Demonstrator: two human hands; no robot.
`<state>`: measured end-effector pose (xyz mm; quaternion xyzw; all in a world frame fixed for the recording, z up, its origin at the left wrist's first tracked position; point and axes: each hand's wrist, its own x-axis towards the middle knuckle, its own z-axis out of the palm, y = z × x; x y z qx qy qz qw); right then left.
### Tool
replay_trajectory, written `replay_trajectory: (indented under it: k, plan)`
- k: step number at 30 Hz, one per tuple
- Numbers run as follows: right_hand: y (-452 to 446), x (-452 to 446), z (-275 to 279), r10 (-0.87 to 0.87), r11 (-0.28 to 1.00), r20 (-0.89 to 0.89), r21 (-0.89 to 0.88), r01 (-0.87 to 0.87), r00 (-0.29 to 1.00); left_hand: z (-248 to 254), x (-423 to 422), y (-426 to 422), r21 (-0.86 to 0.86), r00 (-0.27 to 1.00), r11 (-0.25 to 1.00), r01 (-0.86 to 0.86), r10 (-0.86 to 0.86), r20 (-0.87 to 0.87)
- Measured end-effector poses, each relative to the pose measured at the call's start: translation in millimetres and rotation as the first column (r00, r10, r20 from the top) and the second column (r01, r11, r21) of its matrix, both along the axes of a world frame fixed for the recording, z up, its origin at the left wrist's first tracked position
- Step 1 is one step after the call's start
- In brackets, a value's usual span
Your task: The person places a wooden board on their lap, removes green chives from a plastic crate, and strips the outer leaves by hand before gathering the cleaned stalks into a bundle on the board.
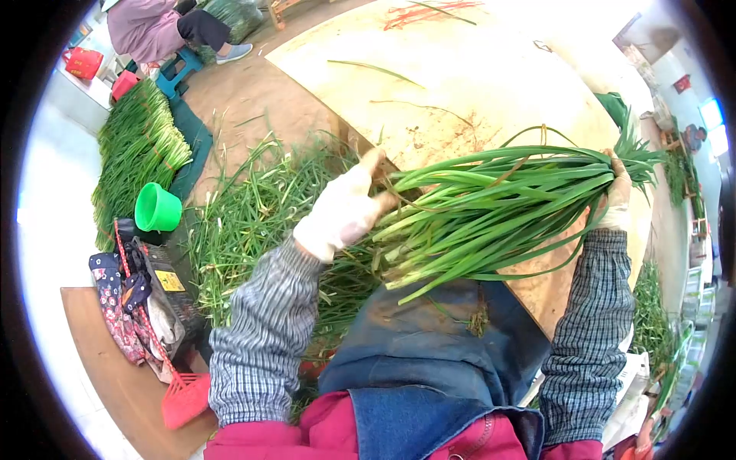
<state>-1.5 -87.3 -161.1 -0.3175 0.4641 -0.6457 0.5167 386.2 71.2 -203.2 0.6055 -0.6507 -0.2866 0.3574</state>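
A loose bunch of garlic chives is held above the table's near edge, pale stem ends to the left and green tips to the right. My right hand, in a pale glove, is closed round the leafy end. At the stem ends, my left hand, in a white glove, has its index finger and thumb apart; its other fingers are partly hidden. A thin brownish strand lies by those fingertips. Below and left of this hand is a big heap of loose leaves and trimmings.
On the pale tabletop lie a few stray leaves and some red strips. At left are stacked chive bundles, a green bucket and a red brush-like tool. Another person sits at the top left beside a blue stool.
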Motion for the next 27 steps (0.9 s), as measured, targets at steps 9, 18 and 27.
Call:
replay_trajectory:
  k: [9,18,27]
  plan:
    - [-4,-4,0,0.092,0.995,0.145,-0.055,-0.085,0.985,6,16,-4,0.398,0.792,0.882,0.254,0.046,-0.608]
    - [7,8,9,0.331,0.941,0.278,-0.173,-0.292,0.902,-10,4,-1,0.443,0.748,0.809,0.386,0.007,-0.664]
    - [20,19,22,0.392,0.917,0.289,-0.201,-0.345,0.873,-6,4,4,0.332,0.761,0.799,0.501,-0.225,-0.608]
